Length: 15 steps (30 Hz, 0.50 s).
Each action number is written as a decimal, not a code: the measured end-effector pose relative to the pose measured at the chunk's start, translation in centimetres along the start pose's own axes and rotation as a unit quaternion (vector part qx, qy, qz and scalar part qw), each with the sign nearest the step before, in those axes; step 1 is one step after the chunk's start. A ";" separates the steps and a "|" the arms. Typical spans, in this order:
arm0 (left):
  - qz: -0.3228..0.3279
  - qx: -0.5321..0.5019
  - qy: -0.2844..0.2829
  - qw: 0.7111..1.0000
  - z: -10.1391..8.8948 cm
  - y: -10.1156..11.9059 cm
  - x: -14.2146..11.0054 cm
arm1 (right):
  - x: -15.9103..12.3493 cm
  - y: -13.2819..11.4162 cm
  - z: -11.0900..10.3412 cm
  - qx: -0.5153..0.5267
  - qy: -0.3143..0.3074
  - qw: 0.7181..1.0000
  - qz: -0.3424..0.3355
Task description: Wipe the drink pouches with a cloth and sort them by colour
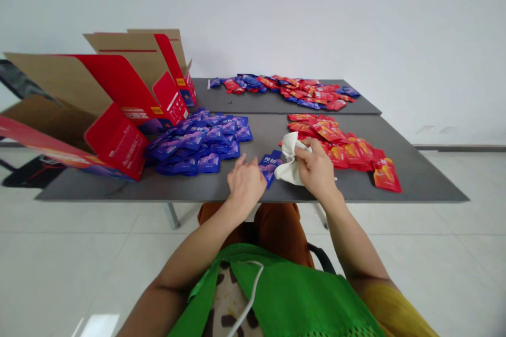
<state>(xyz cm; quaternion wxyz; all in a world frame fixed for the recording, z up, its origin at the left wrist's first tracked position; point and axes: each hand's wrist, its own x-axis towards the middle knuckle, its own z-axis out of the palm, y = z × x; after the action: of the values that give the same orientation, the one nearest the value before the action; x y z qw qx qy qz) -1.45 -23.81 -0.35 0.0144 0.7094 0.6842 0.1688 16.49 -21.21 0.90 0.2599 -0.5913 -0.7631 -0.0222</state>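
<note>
My right hand [316, 168] is closed around a crumpled white cloth [290, 168], which hangs just above the table. A single blue-purple sachet [269, 166] lies flat on the table between my two hands, partly covered by the cloth. My left hand [245, 183] rests at the sachet's left edge, fingers apart and nothing gripped; some fingertips are hidden. Left of it spreads a heap of blue-purple sachets [201, 142]. To the right, beyond my right hand, lies a pile of red-orange sachets [348, 150].
Open red cardboard boxes [122, 142] with raised flaps stand at the table's left end. A mixed heap of red and blue sachets [292, 89] lies on the farther table. The grey table's front edge [375, 201] runs close before my body.
</note>
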 end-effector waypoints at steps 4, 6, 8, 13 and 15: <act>0.078 -0.013 -0.026 0.997 1.7 1.6 -0.3 | -1.7 -0.4 -1.5 0.084 0.039 0.996 0.006; 0.063 -0.024 -0.064 0.996 2.7 1.7 -0.6 | -2.5 -0.9 -2.0 0.112 0.049 0.992 0.001; 0.001 -0.059 -0.064 0.996 3.1 1.2 -0.3 | -3.4 -1.6 -2.3 0.135 0.050 0.990 -0.007; -0.111 -0.381 -0.048 0.917 2.3 -2.4 2.2 | -4.2 -4.6 -1.2 0.172 -0.003 0.978 -0.116; -0.147 -0.560 -0.101 0.809 2.2 -3.8 2.6 | -3.7 -5.8 0.4 0.164 -0.046 0.970 -0.171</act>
<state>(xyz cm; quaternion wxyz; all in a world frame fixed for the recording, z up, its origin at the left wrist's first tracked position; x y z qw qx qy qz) -4.49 -20.59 -2.82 0.5033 0.4823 0.5616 0.4458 11.61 -26.08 0.56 0.3099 -0.4018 -0.8573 0.0865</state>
